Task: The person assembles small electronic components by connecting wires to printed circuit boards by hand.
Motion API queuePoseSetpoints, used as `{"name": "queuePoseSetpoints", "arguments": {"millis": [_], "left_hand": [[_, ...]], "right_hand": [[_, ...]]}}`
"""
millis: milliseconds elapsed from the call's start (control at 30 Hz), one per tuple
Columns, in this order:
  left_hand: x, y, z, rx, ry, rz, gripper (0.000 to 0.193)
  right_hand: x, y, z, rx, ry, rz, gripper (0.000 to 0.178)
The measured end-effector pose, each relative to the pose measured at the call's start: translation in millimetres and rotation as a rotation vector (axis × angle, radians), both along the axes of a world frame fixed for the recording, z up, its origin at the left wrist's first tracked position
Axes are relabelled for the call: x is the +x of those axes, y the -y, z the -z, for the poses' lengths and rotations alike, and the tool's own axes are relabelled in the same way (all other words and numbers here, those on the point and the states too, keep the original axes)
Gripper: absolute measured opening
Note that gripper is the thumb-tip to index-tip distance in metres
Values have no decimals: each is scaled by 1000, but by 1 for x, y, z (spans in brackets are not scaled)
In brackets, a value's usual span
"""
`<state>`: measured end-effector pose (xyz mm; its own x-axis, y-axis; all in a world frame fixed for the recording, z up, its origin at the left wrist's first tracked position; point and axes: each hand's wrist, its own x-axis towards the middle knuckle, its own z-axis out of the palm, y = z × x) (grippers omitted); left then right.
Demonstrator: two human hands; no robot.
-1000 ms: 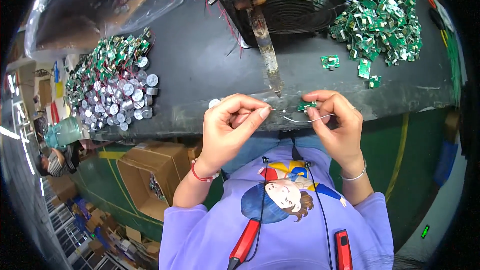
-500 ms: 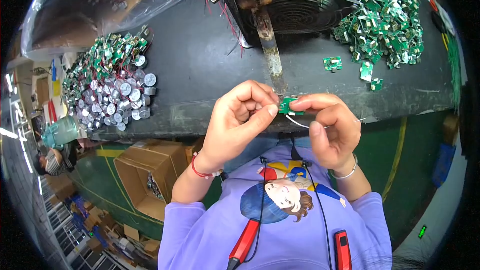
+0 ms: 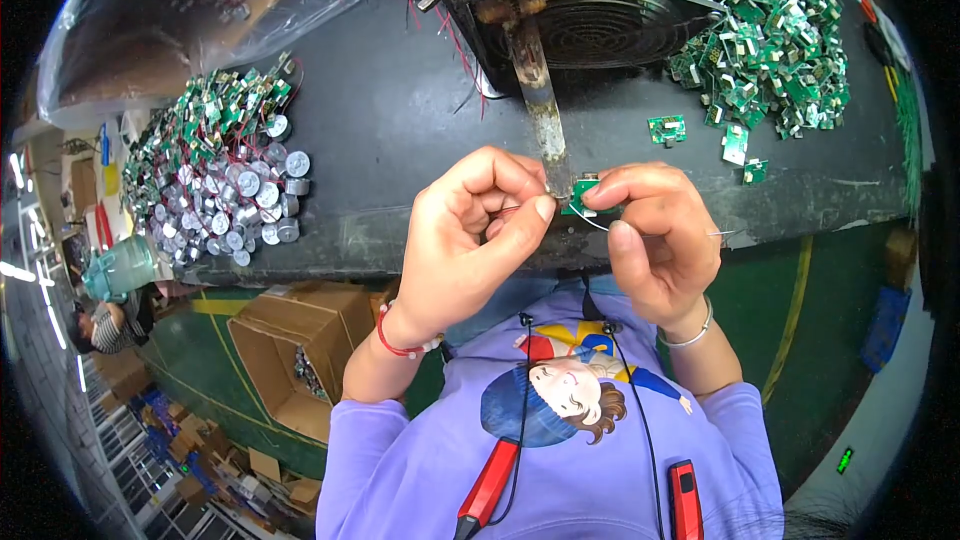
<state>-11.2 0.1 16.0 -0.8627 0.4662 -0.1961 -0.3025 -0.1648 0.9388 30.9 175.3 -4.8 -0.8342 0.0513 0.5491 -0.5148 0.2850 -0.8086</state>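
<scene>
My left hand (image 3: 462, 250) is closed in a pinch, thumb against forefinger, on what looks like a thin red wire (image 3: 508, 208); anything inside the palm is hidden. Between the fingers of my right hand (image 3: 668, 240) is a small green circuit board (image 3: 579, 202). The same hand carries a thin silvery solder wire (image 3: 592, 223), whose far end pokes out past the knuckles. Both hands meet at the lower end of a worn soldering iron (image 3: 545, 120), which slants down from a black stand. The board's edge and the solder lie right beside that tip.
Behind the iron stands a black fan (image 3: 610, 30). Green circuit boards (image 3: 770, 40) are heaped at the far right, with a few loose ones nearer. On the left lies a pile of round silver motors (image 3: 245, 195) with wired boards. An open cardboard box (image 3: 300, 350) stands below the bench edge.
Both hands have shifted slightly away from me, bringing the board up against the iron's tip. The solder wire now reaches in to the tip as well.
</scene>
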Motion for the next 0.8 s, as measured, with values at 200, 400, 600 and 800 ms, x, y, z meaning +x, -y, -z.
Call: {"name": "queuePoseSetpoints", "arguments": {"millis": [200,400,600,800], "left_hand": [[2,-2,-1,-14,-18,-27,7],[9,-2,0,-47,-44,-59,6],[11,-1,10,-64,-103,-32,6],[10,-2,2,-54,-122,-53,5]], "right_hand": [[-3,7,1,22,-31,53,11],[1,7,3,4,-8,33,13],[5,6,8,31,7,42,13],[3,7,2,34,-40,58,12]]}}
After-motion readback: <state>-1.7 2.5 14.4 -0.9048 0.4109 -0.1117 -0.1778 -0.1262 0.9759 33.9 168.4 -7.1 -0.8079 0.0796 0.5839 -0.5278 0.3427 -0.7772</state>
